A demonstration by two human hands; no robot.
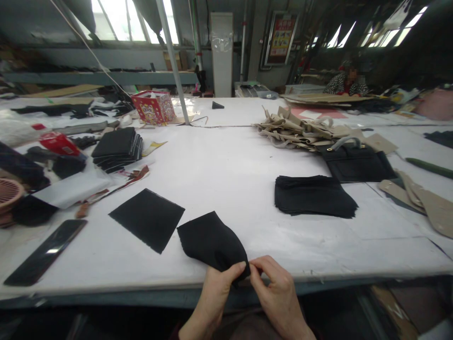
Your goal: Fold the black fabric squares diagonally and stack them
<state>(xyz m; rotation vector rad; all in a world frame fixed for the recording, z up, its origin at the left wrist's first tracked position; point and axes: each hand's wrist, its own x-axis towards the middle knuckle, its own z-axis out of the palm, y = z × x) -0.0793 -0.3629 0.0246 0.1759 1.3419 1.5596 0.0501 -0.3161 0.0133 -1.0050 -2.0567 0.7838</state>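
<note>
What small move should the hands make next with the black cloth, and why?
Probably smooth the black cloth flat on the table: the left hand and right hand pinch its near edge, and it bulges in a curve, while a black square beside it lies flat.

Two hands (274, 293), two loose black fabric squares (146, 219), two black fabric stacks (314, 196)

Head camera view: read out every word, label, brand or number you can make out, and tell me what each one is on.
None are readable. The wall poster and the red box carry print, but it is too small and blurred to read.
</note>
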